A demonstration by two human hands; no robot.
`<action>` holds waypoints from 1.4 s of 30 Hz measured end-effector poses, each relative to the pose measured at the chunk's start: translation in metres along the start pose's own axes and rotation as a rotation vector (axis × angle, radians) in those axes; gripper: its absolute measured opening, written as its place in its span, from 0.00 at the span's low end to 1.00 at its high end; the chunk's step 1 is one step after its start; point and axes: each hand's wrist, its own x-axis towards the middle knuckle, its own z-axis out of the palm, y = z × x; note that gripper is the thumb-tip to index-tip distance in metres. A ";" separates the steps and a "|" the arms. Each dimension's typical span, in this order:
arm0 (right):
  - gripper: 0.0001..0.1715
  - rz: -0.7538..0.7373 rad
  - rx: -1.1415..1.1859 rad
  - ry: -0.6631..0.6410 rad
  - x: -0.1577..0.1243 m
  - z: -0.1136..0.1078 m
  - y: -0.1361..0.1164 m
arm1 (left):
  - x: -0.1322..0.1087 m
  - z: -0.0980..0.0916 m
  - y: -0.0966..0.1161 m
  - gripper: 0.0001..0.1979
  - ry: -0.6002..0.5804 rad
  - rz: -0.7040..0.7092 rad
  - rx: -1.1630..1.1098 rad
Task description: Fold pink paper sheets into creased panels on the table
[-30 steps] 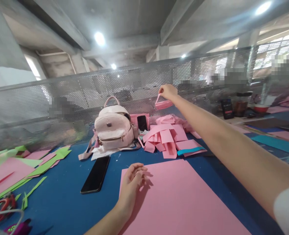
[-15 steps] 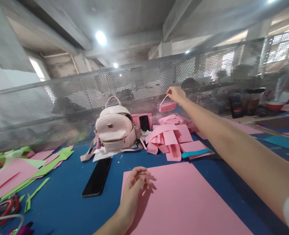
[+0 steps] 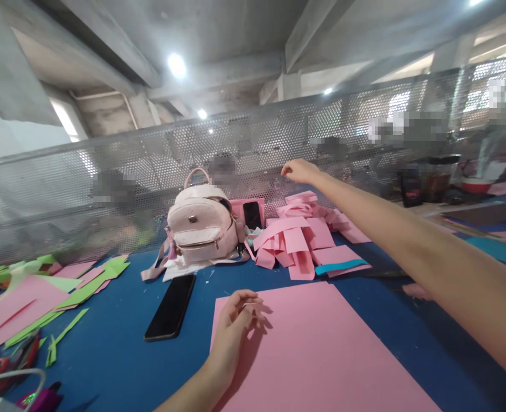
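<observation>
Two bare hands are working over a blue desk [image 3: 119, 355]. The left hand [image 3: 234, 317] is resting on the 10 o'clock corner of a large pink sheet [image 3: 321, 355]. Its fingers are curling loosely and gripping nothing. The sheet is lying flat on the desk at the near edge of the view.

The right hand [image 3: 298, 170] is reaching far out at about 1 o'clock from the left hand. It is hovering palm down above the far edge of a pile of pink cut pieces [image 3: 300, 234]. Its fingers are bending loosely and closing on nothing. The pile is sitting at 12 o'clock from the sheet, close beside it, with a teal strip [image 3: 341, 266] lying on its 4 o'clock edge.

A pale pink backpack [image 3: 199, 223] is standing upright at 9 o'clock from the pile. A black phone [image 3: 170, 307] is lying flat on the desk at 6 o'clock from the backpack. A second phone [image 3: 252, 216] is leaning between the backpack and the pile. Green paper scraps [image 3: 85, 286] are lying at 9 o'clock from the black phone. A perforated metal screen [image 3: 128, 171] is running along the far side of the desk.
</observation>
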 end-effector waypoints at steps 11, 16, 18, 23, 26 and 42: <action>0.12 -0.484 0.044 -0.269 -0.131 -0.010 -0.151 | 0.024 -0.036 0.024 0.10 -0.098 0.201 0.597; 0.17 -0.548 0.131 -0.599 -0.192 0.014 -0.146 | 0.037 -0.076 0.029 0.16 -0.160 0.256 0.887; 0.23 -0.509 0.176 -0.620 -0.209 0.029 -0.136 | 0.037 -0.084 0.026 0.20 -0.193 0.255 0.972; 0.33 -0.350 0.355 -0.430 -0.249 0.063 -0.129 | 0.037 -0.086 0.020 0.23 -0.235 0.255 1.096; 0.30 -0.262 0.414 -0.302 -0.266 0.080 -0.136 | 0.037 -0.085 0.021 0.22 -0.250 0.247 1.124; 0.14 -0.317 0.540 -0.149 -0.269 0.092 -0.135 | 0.030 -0.066 0.031 0.14 -0.169 0.299 1.031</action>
